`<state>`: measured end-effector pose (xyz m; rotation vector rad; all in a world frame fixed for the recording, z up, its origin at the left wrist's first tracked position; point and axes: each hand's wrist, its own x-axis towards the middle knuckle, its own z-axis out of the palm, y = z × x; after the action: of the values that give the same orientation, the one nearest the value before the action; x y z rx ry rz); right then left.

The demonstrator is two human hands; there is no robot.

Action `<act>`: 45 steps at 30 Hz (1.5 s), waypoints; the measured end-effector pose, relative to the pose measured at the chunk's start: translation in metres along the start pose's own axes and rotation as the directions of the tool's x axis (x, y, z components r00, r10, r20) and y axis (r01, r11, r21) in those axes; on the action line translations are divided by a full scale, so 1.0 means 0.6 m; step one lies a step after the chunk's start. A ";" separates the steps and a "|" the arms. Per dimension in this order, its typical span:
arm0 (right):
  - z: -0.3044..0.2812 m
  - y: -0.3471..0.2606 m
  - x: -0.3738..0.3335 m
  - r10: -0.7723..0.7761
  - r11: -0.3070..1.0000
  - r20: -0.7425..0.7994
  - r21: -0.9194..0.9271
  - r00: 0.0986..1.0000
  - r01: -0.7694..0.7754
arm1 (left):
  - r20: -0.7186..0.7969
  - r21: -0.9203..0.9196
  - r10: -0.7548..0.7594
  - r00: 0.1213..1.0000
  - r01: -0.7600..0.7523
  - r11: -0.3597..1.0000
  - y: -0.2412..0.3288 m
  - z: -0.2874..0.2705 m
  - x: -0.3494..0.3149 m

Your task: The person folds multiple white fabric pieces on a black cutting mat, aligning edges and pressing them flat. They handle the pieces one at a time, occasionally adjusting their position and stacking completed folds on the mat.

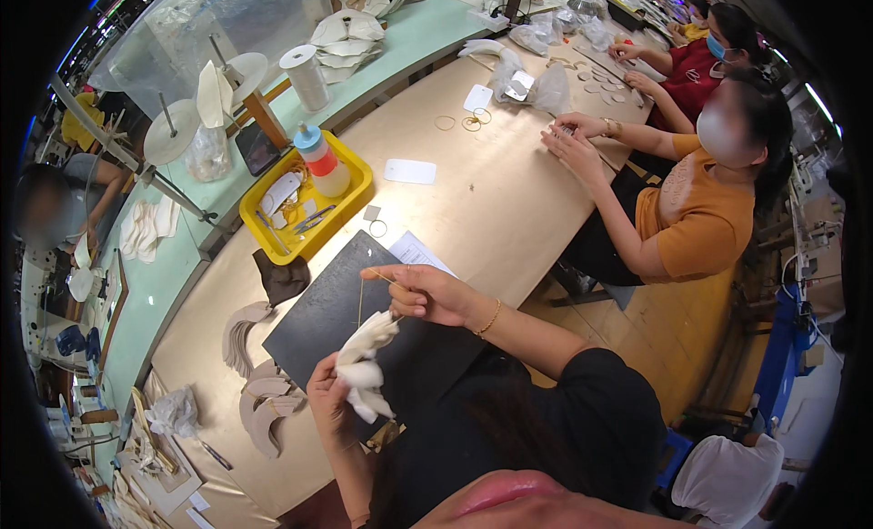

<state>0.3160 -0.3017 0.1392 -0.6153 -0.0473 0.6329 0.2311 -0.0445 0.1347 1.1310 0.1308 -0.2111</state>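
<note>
My left hand is closed around a bundle of cream-white, curved fabric pieces. Up and to the right of it, my right hand pinches a thin yellowish rubber band. The band is pulled taut between its fingertips and the top of the bundle. Both hands are above a dark grey board on the table. To its left lie stacks of beige curved pieces, and a dark brown cloth scrap lies by its upper left edge.
Beyond the board stands a yellow tray with scissors and a red-and-white bottle with a blue top. Loose rubber bands and white cards lie farther off. A co-worker in orange sits at the right.
</note>
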 end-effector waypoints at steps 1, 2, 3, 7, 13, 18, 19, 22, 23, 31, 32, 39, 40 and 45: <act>-0.003 0.004 0.003 0.006 0.998 -0.008 0.057 1.000 -0.005 | 0.090 -0.141 -0.029 0.996 0.042 0.989 -0.005 -0.006 -0.002; -0.003 0.011 0.008 0.034 0.997 0.003 0.073 0.999 -0.034 | 0.123 -0.357 0.005 0.992 0.039 0.933 -0.017 -0.007 -0.007; -0.002 0.019 0.013 0.061 0.994 0.017 0.087 0.998 -0.062 | 0.167 -0.562 0.077 0.983 0.031 0.827 -0.030 -0.008 -0.009; 0.017 0.052 -0.002 0.147 0.943 0.053 -0.308 0.988 -0.124 | 0.164 -0.839 0.092 0.982 0.090 0.537 -0.042 -0.037 0.008; 0.043 0.047 -0.018 -0.015 0.538 0.255 -0.813 0.967 0.222 | -0.050 -0.801 -0.099 0.994 0.020 0.599 -0.032 -0.052 0.013; 0.057 0.046 -0.016 -0.021 0.156 0.144 -0.977 0.989 0.146 | -0.231 -0.270 -0.065 0.971 0.000 0.963 -0.036 -0.013 0.014; 0.059 0.049 -0.014 -0.021 0.129 0.141 -0.981 0.990 0.142 | -0.235 -0.129 -0.028 0.972 -0.003 0.992 -0.038 -0.005 0.016; 0.064 0.059 -0.008 -0.032 0.068 0.121 -0.990 0.992 0.123 | -0.233 -0.161 0.004 0.973 -0.043 0.986 -0.039 0.011 0.022; 0.064 0.062 -0.007 -0.043 0.060 0.107 -0.992 0.993 0.109 | -0.256 -0.189 0.012 0.967 -0.062 0.980 -0.039 0.013 0.022; 0.059 0.071 0.001 -0.067 0.054 0.122 -0.991 0.990 0.126 | -0.269 -0.246 -0.020 0.963 -0.048 0.968 -0.048 0.013 0.023; 0.058 0.070 0.002 -0.008 0.061 0.083 -0.995 0.996 0.084 | -0.268 -0.221 -0.013 0.963 -0.049 0.974 -0.050 0.015 0.023; 0.059 0.074 -0.016 -0.117 0.232 0.153 -0.957 0.981 0.177 | -0.350 0.052 0.166 0.922 -0.157 0.986 -0.044 0.021 0.030; 0.058 0.075 -0.017 -0.146 0.271 0.164 -0.942 0.976 0.198 | -0.320 0.087 0.166 0.933 -0.145 0.986 -0.040 0.020 0.029; 0.054 0.073 -0.020 -0.145 0.475 -0.019 -0.879 0.989 0.052 | -0.239 0.235 0.216 0.947 -0.160 0.959 -0.038 0.026 0.029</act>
<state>0.2756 -0.2637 0.1433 -1.6596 -0.3457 0.4227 0.2429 -0.0694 0.1175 1.3748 0.2376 0.1010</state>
